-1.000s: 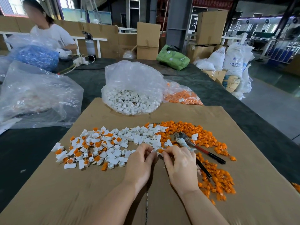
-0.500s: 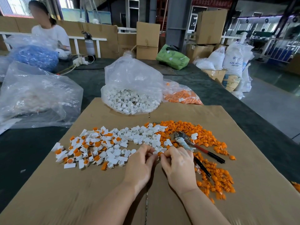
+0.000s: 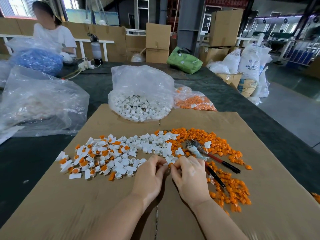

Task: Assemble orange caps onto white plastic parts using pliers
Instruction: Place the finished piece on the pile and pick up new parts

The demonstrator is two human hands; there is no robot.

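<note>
Plastic bags line the far side of the bench: a large clear bag at the left, a bag of white parts in the middle with its base on the cardboard sheet, and a bag of orange caps just beside it on the right. Across the cardboard, a loose spread of white plastic parts, some already fitted with orange, runs into a curved heap of loose orange caps on the right. The left hand has its fingers curled, pinching a white part at the fingertips. Touching it, the right hand pinches an orange cap between thumb and forefinger, cap against the white part, both just above the cardboard. The pliers lie on the cardboard just beyond the right hand, their dark handles pointing right among the orange caps. A person in a white shirt sits at the bench's far left.
</note>
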